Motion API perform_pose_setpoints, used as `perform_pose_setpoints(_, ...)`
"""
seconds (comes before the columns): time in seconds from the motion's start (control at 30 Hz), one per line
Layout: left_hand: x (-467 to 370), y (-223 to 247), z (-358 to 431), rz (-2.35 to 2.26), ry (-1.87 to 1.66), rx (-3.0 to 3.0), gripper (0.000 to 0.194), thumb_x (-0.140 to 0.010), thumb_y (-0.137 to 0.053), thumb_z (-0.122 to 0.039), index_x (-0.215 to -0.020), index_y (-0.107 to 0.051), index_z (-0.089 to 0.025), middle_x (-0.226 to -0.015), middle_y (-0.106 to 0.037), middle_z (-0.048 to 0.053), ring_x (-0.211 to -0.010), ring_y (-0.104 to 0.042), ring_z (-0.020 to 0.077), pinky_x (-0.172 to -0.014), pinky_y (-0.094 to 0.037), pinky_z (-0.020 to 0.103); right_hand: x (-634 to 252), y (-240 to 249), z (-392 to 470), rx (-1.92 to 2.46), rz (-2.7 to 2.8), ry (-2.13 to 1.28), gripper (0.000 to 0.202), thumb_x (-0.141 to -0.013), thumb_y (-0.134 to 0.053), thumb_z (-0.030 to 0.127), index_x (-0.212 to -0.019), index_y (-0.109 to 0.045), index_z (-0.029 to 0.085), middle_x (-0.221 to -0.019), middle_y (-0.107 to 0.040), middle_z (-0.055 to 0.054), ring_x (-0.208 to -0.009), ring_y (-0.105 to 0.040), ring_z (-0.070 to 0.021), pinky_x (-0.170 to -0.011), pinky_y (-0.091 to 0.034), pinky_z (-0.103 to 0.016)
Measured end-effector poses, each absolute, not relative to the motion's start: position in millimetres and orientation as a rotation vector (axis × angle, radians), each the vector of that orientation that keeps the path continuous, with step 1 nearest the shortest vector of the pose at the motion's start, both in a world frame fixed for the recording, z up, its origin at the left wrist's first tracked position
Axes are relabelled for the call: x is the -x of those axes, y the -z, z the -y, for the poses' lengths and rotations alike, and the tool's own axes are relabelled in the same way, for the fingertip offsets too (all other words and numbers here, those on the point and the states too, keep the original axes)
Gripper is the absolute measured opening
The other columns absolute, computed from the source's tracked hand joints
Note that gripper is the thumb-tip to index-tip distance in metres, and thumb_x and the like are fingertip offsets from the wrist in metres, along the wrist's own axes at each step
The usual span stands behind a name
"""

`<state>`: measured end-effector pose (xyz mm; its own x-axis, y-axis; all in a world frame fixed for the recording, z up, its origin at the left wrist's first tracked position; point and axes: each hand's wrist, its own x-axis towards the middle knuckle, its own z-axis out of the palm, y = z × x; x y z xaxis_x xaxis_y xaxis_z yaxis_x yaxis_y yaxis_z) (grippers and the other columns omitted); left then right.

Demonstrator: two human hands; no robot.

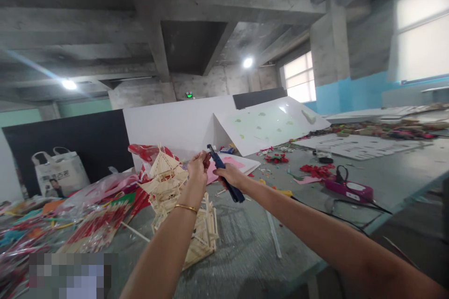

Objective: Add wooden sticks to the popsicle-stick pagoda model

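Note:
My right hand [229, 175] is wrapped around a dark blue stapler-like tool [234, 191], held at a slant with its narrow dark head up. Close beside that head, my left hand [199, 164] has its fingers pinched together. Whatever lies between those fingertips is too small to make out. Below and left of my hands stands a model tower of pale wooden sticks [164, 170] with tiered, pointed roofs. My left forearm hides part of its lower body. Pink and white paper sheets [245, 163] lie behind my right hand.
A purple power strip [349, 190] with a black plug sits at the right. A yellow tool [282, 192] and a clear stick [273, 236] lie nearer. Plastic-wrapped red bundles [96, 226] crowd the left, before a white bag [61, 175]. Red scraps [314, 171] dot the grey table [245, 247].

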<state>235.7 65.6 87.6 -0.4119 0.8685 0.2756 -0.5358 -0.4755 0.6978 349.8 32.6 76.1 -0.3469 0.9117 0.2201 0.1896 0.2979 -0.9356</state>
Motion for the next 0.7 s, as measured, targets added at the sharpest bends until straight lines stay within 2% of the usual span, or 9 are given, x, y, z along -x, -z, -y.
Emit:
perform_pose_setpoints(0.1,-233.9,-83.8,-64.0,-0.655,-1.995,-0.825,0.014,-0.073,-0.065,-0.019,-0.067,-0.054,-0.012,-0.055,-0.055,-0.005,-0.048,-0.052,0.007,-0.049,-0.042,0.021,-348.9,-76.5,-33.1,1.007,1.755,-1.112,0.026,-0.073,-0.051,0.021,-0.048,-0.046,0.015,-0.032,-0.043,0.004,-0.029,-0.039,-0.0071,-0.032,-0.03,-0.019)
perform_pose_setpoints(0.2,-231.2,-78.0,-65.2,-0.666,-2.045,-0.866,0.022,-0.059,-0.074,-0.023,-0.066,-0.055,-0.013,-0.053,-0.058,-0.005,-0.048,-0.054,0.008,-0.052,-0.042,0.022,-345.7,-73.4,-35.7,1.02,1.751,-1.14,0.025,-0.074,-0.049,0.023,-0.049,-0.047,0.015,-0.034,-0.045,0.003,-0.03,-0.041,-0.0079,-0.033,-0.032,-0.019)
perform_pose_setpoints(0.3,-228.2,-72.8,-68.9,-0.693,-2.098,-0.905,0.03,-0.051,-0.077,-0.027,-0.069,-0.056,-0.015,-0.058,-0.061,-0.003,-0.052,-0.057,0.0095,-0.057,-0.044,0.024,-341.7,-67.1,-40.4,1.042,1.733,-1.113,0.026,-0.073,-0.049,0.022,-0.048,-0.045,0.016,-0.033,-0.043,0.003,-0.029,-0.04,-0.0079,-0.031,-0.03,-0.019)
perform_pose_setpoints(0.47,-227.5,-69.1,-76.0,-0.808,-2.138,-0.945,0.028,-0.052,-0.075,-0.028,-0.067,-0.055,-0.015,-0.057,-0.059,-0.002,-0.052,-0.058,0.0112,-0.057,-0.045,0.027,-337.6,-59.1,-46.3,1.106,1.665,-1.061,0.024,-0.071,-0.05,0.02,-0.048,-0.043,0.017,-0.031,-0.039,0.005,-0.024,-0.036,-0.008,-0.027,-0.026,-0.02)
perform_pose_setpoints(0.7,-216.6,-81.4,-67.3,-0.921,-2.204,-1.16,0.021,-0.056,-0.072,-0.024,-0.069,-0.058,-0.015,-0.057,-0.061,-0.002,-0.057,-0.058,0.0112,-0.057,-0.043,0.024,-341.5,-59.1,-52.1,1.071,1.646,-1.174,0.017,-0.078,-0.045,0.023,-0.063,-0.047,0.015,-0.051,-0.052,0.002,-0.038,-0.049,-0.0087,-0.038,-0.043,-0.021)
